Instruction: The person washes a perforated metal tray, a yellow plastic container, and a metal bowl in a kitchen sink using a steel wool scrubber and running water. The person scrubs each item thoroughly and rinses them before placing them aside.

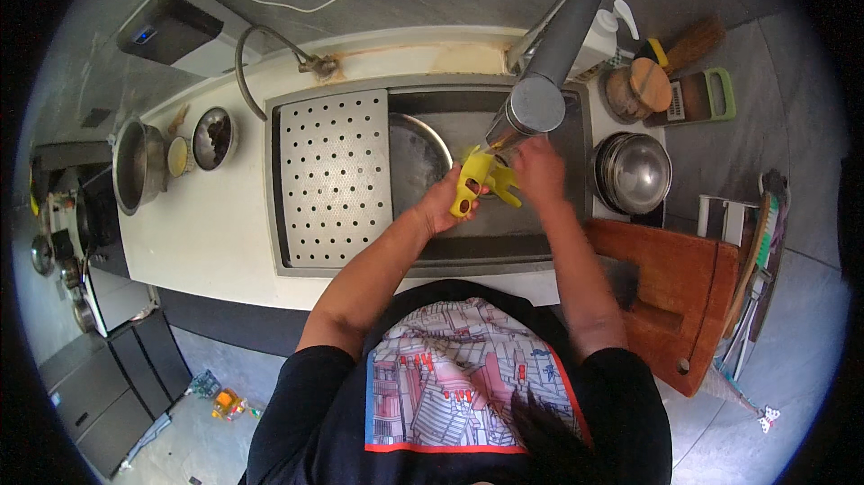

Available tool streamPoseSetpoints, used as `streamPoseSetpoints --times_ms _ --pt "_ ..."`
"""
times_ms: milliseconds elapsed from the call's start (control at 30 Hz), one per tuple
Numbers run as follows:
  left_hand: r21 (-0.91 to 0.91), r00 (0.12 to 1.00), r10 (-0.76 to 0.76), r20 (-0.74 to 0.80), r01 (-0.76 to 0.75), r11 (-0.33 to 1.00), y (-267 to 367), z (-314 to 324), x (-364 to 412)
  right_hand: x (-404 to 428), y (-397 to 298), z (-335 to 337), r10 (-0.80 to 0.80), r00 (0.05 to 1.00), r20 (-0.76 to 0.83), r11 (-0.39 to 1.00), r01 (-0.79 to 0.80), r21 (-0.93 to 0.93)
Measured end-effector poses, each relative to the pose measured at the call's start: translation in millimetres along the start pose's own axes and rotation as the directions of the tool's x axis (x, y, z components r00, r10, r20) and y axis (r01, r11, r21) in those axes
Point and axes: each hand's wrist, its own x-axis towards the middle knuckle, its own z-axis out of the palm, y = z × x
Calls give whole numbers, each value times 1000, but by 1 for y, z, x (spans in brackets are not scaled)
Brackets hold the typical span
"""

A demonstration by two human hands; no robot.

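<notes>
My left hand (442, 205) grips a yellow plastic piece (474, 178) with oval holes and prong-like ends, over the sink basin (499, 242). Just right of it is my right hand (540, 171), blurred and below the faucet head (533, 107). Whether its fingers hold anything I cannot tell. Beneath the left hand, a round metal pan or basin (422, 141) lies in the sink, partly covered by a perforated metal drain tray (334, 178) on the sink's left side.
Left on the white counter (209, 235) stand a metal pot (138, 168) and a bowl with dark contents (214, 139). Stacked metal bowls (634, 173), a wooden-lidded jar (638, 90) and a green-handled grater (695, 100) are at right. A wooden cutting board (675, 296) leans near my right arm.
</notes>
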Motion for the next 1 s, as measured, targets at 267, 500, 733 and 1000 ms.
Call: streamPoseSetpoints --times_ms 267,500,733,1000 --pt "28 998 44 -47 -43 999 6 13 1 -14 -5 23 -122 986 117 992 126 -25" --pt "-39 994 61 -86 -64 997 7 -12 13 -23 -23 13 44 998 42 982 -51 184" --pt "-163 975 172 -143 -194 967 -22 -20 32 -48 -12 41 -18 987 157 995 2 104" --pt "-28 978 190 -83 -193 981 6 5 21 -31 -48 31 -173 982 78 979 162 127"
